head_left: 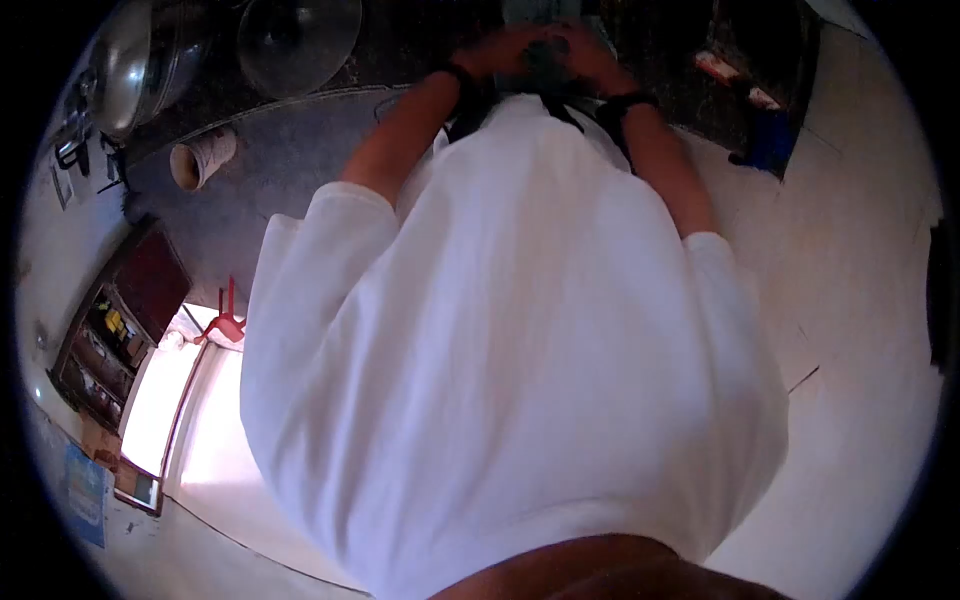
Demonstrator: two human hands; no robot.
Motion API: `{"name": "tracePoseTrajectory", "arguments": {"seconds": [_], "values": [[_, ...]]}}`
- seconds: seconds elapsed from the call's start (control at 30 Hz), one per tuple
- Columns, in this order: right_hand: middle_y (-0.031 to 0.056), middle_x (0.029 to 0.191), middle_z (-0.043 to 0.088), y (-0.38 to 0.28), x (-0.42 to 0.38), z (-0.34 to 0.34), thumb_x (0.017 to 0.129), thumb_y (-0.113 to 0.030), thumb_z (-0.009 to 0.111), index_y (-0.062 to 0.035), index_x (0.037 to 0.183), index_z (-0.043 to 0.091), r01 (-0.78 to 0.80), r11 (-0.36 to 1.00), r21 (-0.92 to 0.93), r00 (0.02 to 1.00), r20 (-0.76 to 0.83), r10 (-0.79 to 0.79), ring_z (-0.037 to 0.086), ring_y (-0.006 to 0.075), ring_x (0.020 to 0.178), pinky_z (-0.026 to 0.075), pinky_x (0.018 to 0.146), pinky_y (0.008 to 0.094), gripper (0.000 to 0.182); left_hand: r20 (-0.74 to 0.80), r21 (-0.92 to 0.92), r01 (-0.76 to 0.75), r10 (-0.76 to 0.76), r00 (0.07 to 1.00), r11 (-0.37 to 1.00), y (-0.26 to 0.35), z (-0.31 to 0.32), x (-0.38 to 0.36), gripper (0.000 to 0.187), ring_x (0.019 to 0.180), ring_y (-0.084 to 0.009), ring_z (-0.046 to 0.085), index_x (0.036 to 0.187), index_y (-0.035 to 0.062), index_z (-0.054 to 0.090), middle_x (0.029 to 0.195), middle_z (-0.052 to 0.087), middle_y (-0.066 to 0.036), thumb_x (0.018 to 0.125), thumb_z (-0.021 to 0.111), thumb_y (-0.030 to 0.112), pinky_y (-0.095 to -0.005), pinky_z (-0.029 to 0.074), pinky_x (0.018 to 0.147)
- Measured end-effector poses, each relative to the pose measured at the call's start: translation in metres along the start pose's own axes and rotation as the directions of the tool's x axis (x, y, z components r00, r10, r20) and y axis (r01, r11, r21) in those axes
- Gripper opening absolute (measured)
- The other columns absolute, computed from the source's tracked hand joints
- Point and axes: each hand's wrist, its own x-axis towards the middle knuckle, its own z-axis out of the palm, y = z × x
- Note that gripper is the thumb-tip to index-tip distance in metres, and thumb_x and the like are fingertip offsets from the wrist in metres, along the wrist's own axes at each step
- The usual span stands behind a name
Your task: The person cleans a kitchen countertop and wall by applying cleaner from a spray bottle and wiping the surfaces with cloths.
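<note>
Leftmost, a paper cup (200,157) lies tipped on the counter (290,150). Further along, my left hand (497,48) and right hand (583,50) meet, both closed around a small dark object (545,55) between them.

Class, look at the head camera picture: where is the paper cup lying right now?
The paper cup lies on its side at the upper left, on the dark counter, below the metal bowls and left of the person's left forearm.

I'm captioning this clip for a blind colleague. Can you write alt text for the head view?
Fisheye view down a white shirt: the left hand and right hand meet around a small dark object too blurred to identify. A paper cup lies on its side on the dark counter, near metal bowls.
</note>
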Motion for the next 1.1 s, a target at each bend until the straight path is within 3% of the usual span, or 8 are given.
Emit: {"name": "tracePoseTrajectory", "arguments": {"seconds": [0.27,0.37,0.43,0.57,0.67,0.73,0.87,1.1], "values": [[0.0152,0.140,0.045,-0.004,-0.019,0.023,0.085,-0.012,0.063,-0.0123,0.129,0.053,-0.041,0.999,-0.008,0.990,-0.134,0.039,0.041,0.0359,0.130,0.038,0.107,0.0428,0.045,0.204,0.250,0.257,-0.310,0.928,0.934,0.006,-0.048,-0.031,0.048,0.119,-0.0346,0.054,0.135,0.0099,0.049,0.134,0.052,-0.016,0.091,0.058,0.025,-0.0419,0.045,0.100],[0.0155,0.157,0.020,0.007,-0.012,0.030,0.096,-0.022,0.053,-0.0115,0.152,0.020,0.090,0.990,0.111,0.992,0.076,-0.099,0.031,0.0322,0.139,0.027,0.113,0.0459,0.066,0.026,0.581,-0.001,-0.017,0.999,0.814,-0.029,-0.043,-0.058,0.041,0.102,-0.0423,0.055,0.119,0.0016,0.056,0.107,0.057,-0.023,0.092,0.057,0.033,-0.0552,0.045,0.087],[0.0151,0.151,0.032,-0.033,0.000,-0.002,0.098,-0.025,0.048,-0.0063,0.145,0.036,-0.091,0.986,-0.141,0.989,0.105,0.106,0.032,0.0348,0.137,0.031,0.109,0.0429,0.052,0.022,0.226,0.427,-0.443,0.896,0.875,-0.033,-0.051,-0.055,0.038,0.104,-0.0424,0.054,0.113,0.0021,0.061,0.109,0.058,-0.024,0.093,0.050,0.032,-0.0511,0.046,0.087],[0.0161,0.146,0.039,-0.026,0.017,0.006,0.097,-0.023,0.049,-0.0057,0.138,0.045,-0.006,0.918,-0.395,0.999,0.039,0.023,0.038,0.0362,0.132,0.034,0.107,0.0434,0.045,0.045,-0.039,0.267,-0.265,0.963,0.963,0.046,-0.095,-0.034,0.041,0.111,-0.0353,0.055,0.123,0.0034,0.055,0.118,0.059,-0.021,0.094,0.053,0.031,-0.0467,0.046,0.091],[0.0170,0.143,0.041,-0.104,0.018,-0.069,0.096,-0.024,0.050,-0.0079,0.134,0.050,-0.512,0.700,0.498,0.859,0.302,0.413,0.042,0.0371,0.128,0.036,0.106,0.0445,0.042,0.379,-0.566,0.353,-0.145,0.914,0.745,0.177,-0.187,0.005,0.047,0.121,-0.0298,0.051,0.135,0.0054,0.046,0.133,0.052,-0.019,0.095,0.055,0.029,-0.0418,0.042,0.099],[0.0157,0.144,0.041,-0.102,-0.006,-0.061,0.096,-0.029,0.051,-0.0106,0.135,0.050,-0.058,0.997,0.057,0.983,0.179,0.048,0.044,0.0365,0.126,0.037,0.106,0.0447,0.043,0.279,-0.324,0.085,0.009,0.960,0.942,0.199,-0.186,-0.001,0.050,0.132,-0.0290,0.042,0.139,0.0130,0.046,0.144,0.044,-0.012,0.097,0.052,0.040,-0.0413,0.035,0.109],[0.0158,0.140,0.045,-0.037,-0.024,-0.016,0.083,-0.005,0.059,-0.0097,0.129,0.053,0.025,0.990,-0.138,0.999,-0.028,-0.029,0.042,0.0353,0.130,0.038,0.107,0.0434,0.047,0.295,-0.635,-0.178,0.449,0.844,0.752,0.250,-0.172,-0.024,0.059,0.138,-0.0324,0.032,0.143,0.0127,0.041,0.150,0.035,-0.016,0.097,0.048,0.048,-0.0398,0.029,0.112],[0.0197,0.131,0.049,-0.016,-0.064,-0.039,0.079,0.005,0.056,-0.0030,0.124,0.055,-0.407,0.881,-0.242,0.911,-0.042,0.410,0.051,0.0375,0.117,0.048,0.094,0.0454,0.045,0.220,-0.058,0.094,-0.079,0.972,0.994,0.142,-0.129,-0.043,0.059,0.140,-0.0393,0.025,0.143,0.0098,0.039,0.153,0.023,-0.021,0.097,0.051,0.044,-0.0491,0.024,0.113]]}}
